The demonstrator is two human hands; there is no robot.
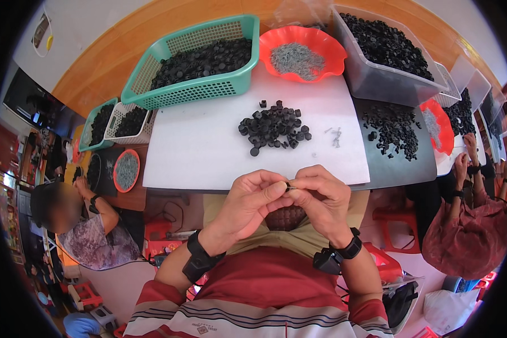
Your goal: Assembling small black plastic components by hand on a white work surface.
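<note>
One green basket (197,94) of black parts (208,61) stands left; then the shirt (276,276), tiny lettering about its emblem (202,328). And here's the left hand (245,200), pinched on a small dark piece (289,186) (mostly hidden) by the surface's (194,155) near edge. Behind, a loose black heap (273,128), a red bowl (333,50) of metal pins (298,61); right hand (324,198) clamped on it too; clear bin (386,84) farther right.
</note>
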